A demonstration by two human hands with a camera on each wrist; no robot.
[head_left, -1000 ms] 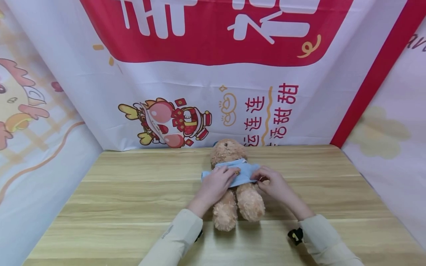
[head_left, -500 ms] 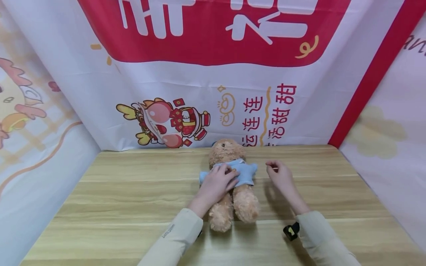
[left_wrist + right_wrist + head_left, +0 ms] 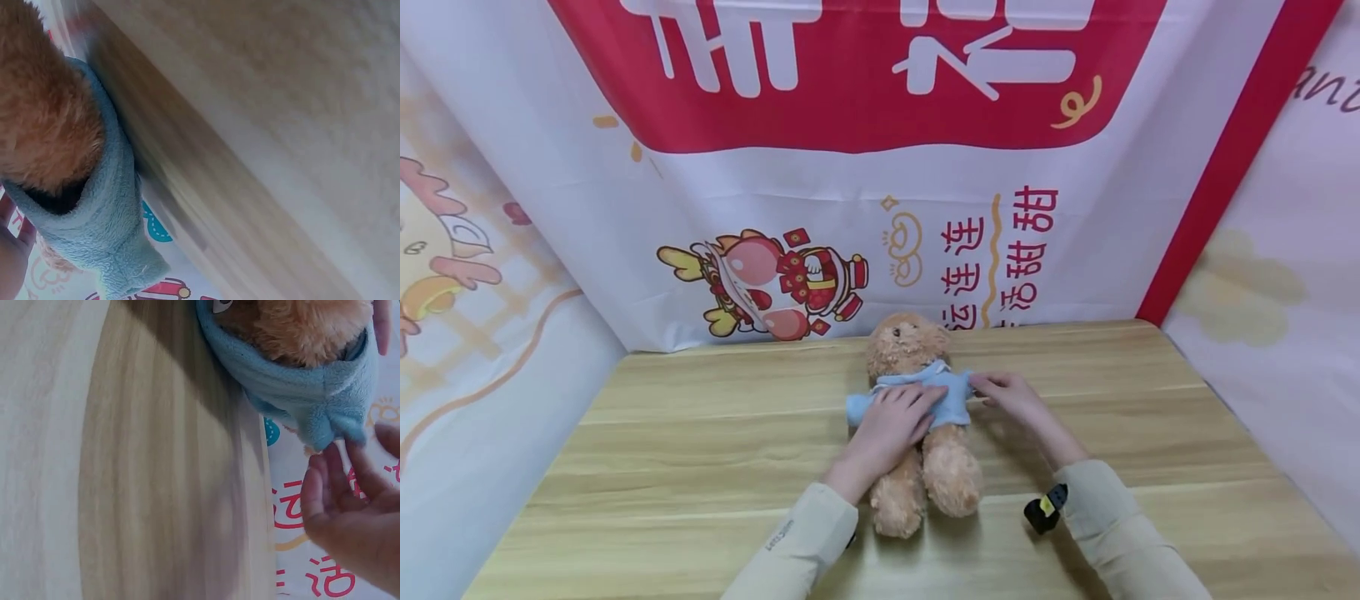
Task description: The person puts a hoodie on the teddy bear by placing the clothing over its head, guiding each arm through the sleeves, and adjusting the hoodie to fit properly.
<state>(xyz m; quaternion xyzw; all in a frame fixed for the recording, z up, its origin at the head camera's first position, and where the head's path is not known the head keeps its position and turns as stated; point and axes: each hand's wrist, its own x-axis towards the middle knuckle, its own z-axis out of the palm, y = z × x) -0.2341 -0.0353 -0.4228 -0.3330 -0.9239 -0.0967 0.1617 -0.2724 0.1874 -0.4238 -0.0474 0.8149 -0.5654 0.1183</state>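
Observation:
A brown plush teddy bear (image 3: pixel 955 471) lies on its back on the wooden table, dressed in a light blue shirt (image 3: pixel 956 406). Across the shirt's front rests my left hand (image 3: pixel 891 421), fingers extended over the cloth. At the bear's other side, my right hand (image 3: pixel 1015 400) pinches the end of a sleeve with its fingertips. The right wrist view shows those fingertips (image 3: pixel 336 456) at the gathered blue sleeve (image 3: pixel 325 428). In the left wrist view, the bear's fur (image 3: pixel 50 119) shows inside the shirt's loose hem (image 3: pixel 112 169).
The wood-grain table (image 3: pixel 715 467) ends at a white and red printed cloth backdrop (image 3: pixel 820 187), close behind the bear's head. More printed cloth (image 3: pixel 1262 400) hangs along the sides. A black wrist camera (image 3: pixel 1045 508) hangs at my right sleeve.
My right hand leaves the shirt's lower edge, moves right, away from the bear, then returns to the sleeve end. My left hand stays on the shirt, its fingers now flatter.

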